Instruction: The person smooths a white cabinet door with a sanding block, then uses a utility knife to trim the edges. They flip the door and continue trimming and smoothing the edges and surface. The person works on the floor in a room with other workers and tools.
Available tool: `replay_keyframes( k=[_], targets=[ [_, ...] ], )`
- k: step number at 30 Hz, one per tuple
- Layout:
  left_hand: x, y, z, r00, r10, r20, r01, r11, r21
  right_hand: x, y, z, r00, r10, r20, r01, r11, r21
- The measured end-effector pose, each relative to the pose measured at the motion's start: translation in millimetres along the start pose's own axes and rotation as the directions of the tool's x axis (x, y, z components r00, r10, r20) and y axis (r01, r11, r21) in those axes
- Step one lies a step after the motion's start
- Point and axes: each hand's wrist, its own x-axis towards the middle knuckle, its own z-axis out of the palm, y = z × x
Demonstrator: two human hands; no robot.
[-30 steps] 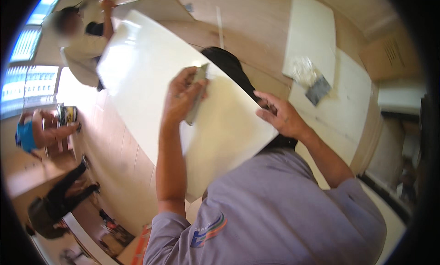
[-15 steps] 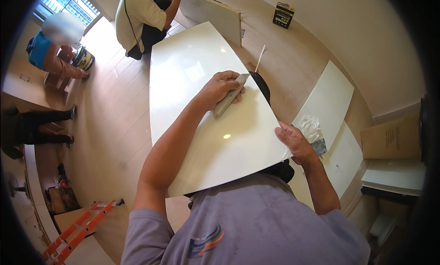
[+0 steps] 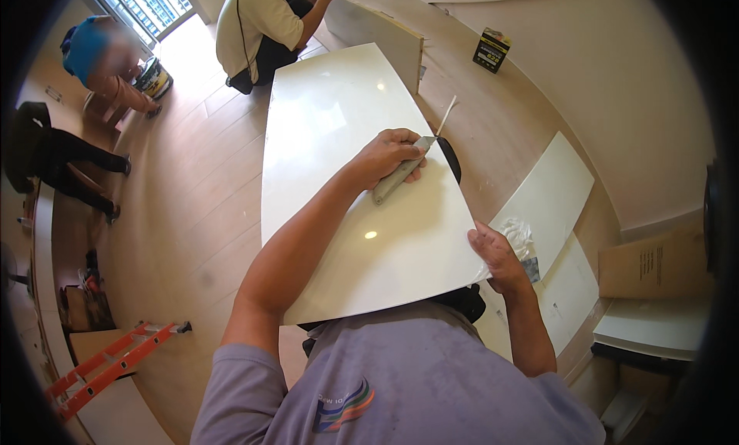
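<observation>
Left hand (image 3: 387,154) is closed around a grey utility knife (image 3: 389,186), its tip at the 1 o'clock edge of the central white panel (image 3: 400,252), while right hand (image 3: 499,254) clasps the panel's 4 o'clock edge, bucket (image 3: 156,80) standing at 10 o'clock, contents indiscernible, dark box (image 3: 491,51) at 1.

Likely home under fit-out, far end blurry: white panels (image 3: 323,141), orange ladder (image 3: 119,372), bucket (image 3: 154,78).
</observation>
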Motion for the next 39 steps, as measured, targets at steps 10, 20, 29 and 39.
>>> replay_keyframes(
  k=[10,20,29,39],
  targets=[
    [4.1,-8.2,-1.3,1.0,0.02,-0.024,-0.022,0.997,-0.073,11.8,-3.4,-12.3,0.999,0.02,0.046,-0.017,0.998,-0.054],
    [85.5,-4.7,18.2,0.961,0.099,-0.258,-0.176,0.94,-0.292,83.5,-49.5,-96.2,0.967,-0.242,-0.079,0.001,0.314,-0.949],
    [129.6,-4.5,45.2,0.767,0.099,-0.634,-0.431,0.812,-0.394,148.3,-64.5,-49.0,0.729,-0.458,-0.508,-0.462,0.218,-0.859],
    [106.5,28.5,27.1,0.922,0.208,-0.327,-0.268,0.951,-0.151,165.3,-88.9,-146.2,0.802,-0.548,-0.238,-0.166,0.179,-0.97]
  ],
)
